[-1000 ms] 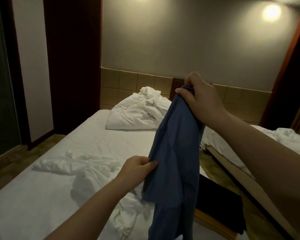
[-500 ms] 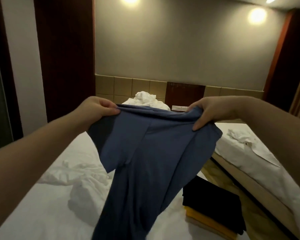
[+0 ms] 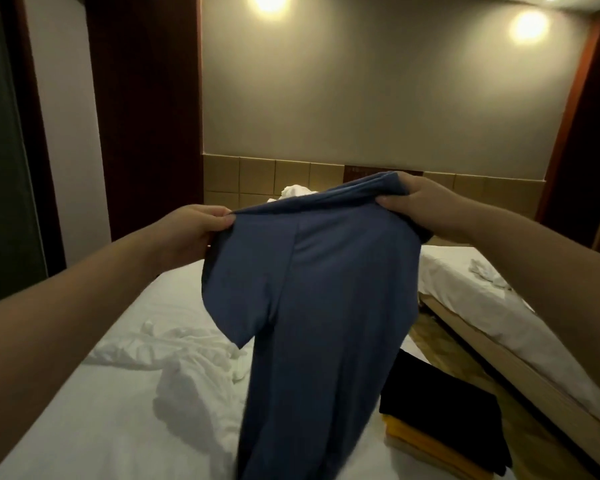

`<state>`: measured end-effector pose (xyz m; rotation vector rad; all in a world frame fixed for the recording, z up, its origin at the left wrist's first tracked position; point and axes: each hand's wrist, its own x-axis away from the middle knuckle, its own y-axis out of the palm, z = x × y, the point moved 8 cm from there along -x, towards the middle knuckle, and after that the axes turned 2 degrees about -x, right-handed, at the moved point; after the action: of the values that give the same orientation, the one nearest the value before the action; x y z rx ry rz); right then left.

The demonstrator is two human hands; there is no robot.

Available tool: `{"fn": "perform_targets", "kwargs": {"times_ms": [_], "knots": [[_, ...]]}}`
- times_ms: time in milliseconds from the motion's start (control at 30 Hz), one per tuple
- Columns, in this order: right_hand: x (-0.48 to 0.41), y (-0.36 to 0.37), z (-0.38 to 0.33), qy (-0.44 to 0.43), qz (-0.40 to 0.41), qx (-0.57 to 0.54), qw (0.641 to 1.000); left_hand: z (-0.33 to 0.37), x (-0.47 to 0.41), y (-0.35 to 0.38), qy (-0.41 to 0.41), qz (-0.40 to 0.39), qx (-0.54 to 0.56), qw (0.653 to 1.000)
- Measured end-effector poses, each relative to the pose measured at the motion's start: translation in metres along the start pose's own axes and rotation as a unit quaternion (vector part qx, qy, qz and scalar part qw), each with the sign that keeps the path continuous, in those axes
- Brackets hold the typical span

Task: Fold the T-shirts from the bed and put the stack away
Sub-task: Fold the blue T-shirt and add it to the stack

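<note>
A slate-blue cotton T-shirt (image 3: 326, 306) hangs in the air above the white-sheeted bed (image 3: 66, 427), held by its top edge. The left hand (image 3: 194, 230) pinches one shoulder between thumb and curled fingers, and the right hand (image 3: 420, 206) grips the other, cloth bunched under its fingers. The shirt's body drops below both hands toward the bed's near edge. A crumpled white garment (image 3: 194, 375) lies mid-bed, and a folded stack (image 3: 440, 420) — black over yellow — sits at the right edge.

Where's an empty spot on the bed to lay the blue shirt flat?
Bare sheet lies beyond the crumpled white cloth, toward the heaped bedding, and nearer, left of that cloth. The folded stack crowds the right corner.
</note>
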<state>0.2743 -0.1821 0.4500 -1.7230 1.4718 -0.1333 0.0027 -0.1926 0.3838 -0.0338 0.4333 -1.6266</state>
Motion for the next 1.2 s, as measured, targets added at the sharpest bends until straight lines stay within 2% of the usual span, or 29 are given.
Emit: {"fn": "perform_targets", "kwargs": {"times_ms": [67, 200, 300, 367, 433, 500, 567, 633, 700, 767, 867, 933, 1000, 1100, 1200], "knots": [[0.002, 0.001, -0.003, -0.008, -0.008, 0.013, 1.000, -0.010, 0.000, 0.001, -0.010, -0.005, -0.004, 1.000], [0.004, -0.003, -0.003, -0.001, -0.023, -0.031, 0.999, -0.021, 0.001, 0.009, -0.003, 0.002, 0.008, 1.000], [0.009, 0.008, 0.011, 0.083, -0.148, -0.046, 0.984, -0.025, 0.001, 0.012, 0.008, 0.031, -0.001, 0.999], [0.019, 0.014, 0.022, 0.149, -0.249, -0.022, 0.957, -0.025, 0.000, 0.010, 0.020, 0.058, -0.017, 0.998], [0.026, 0.018, 0.029, 0.178, -0.304, 0.015, 0.936, -0.023, -0.002, 0.002, 0.035, 0.103, -0.049, 0.993], [0.023, 0.017, 0.027, 0.169, -0.281, 0.036, 0.944, -0.016, -0.006, -0.008, 0.059, 0.164, -0.099, 0.980], [0.012, 0.012, 0.019, 0.118, -0.218, 0.031, 0.968, -0.009, -0.009, -0.014, 0.089, 0.210, -0.189, 0.955], [0.004, 0.007, 0.016, 0.075, -0.152, 0.024, 0.985, -0.005, -0.012, -0.016, 0.102, 0.220, -0.290, 0.926], [0.003, 0.009, 0.020, 0.066, -0.129, 0.034, 0.989, -0.007, -0.014, -0.018, 0.102, 0.210, -0.336, 0.912], [0.003, 0.016, 0.025, 0.060, -0.127, 0.050, 0.989, -0.008, -0.012, -0.026, 0.105, 0.232, -0.314, 0.915], [0.000, 0.022, 0.023, 0.037, -0.079, 0.034, 0.996, -0.009, -0.011, -0.033, 0.093, 0.238, -0.260, 0.931], [-0.003, 0.031, 0.018, 0.021, -0.086, 0.096, 0.992, -0.017, -0.015, -0.036, 0.066, 0.223, -0.183, 0.955], [-0.006, 0.031, 0.008, -0.016, -0.042, 0.127, 0.991, -0.023, -0.018, -0.041, 0.047, 0.216, -0.097, 0.971], [-0.005, 0.039, -0.009, -0.088, -0.006, 0.183, 0.979, -0.035, -0.018, -0.041, 0.030, 0.181, -0.120, 0.976], [0.000, 0.035, -0.021, -0.129, 0.036, 0.124, 0.983, -0.046, -0.012, -0.057, 0.008, 0.185, -0.035, 0.982]]}}
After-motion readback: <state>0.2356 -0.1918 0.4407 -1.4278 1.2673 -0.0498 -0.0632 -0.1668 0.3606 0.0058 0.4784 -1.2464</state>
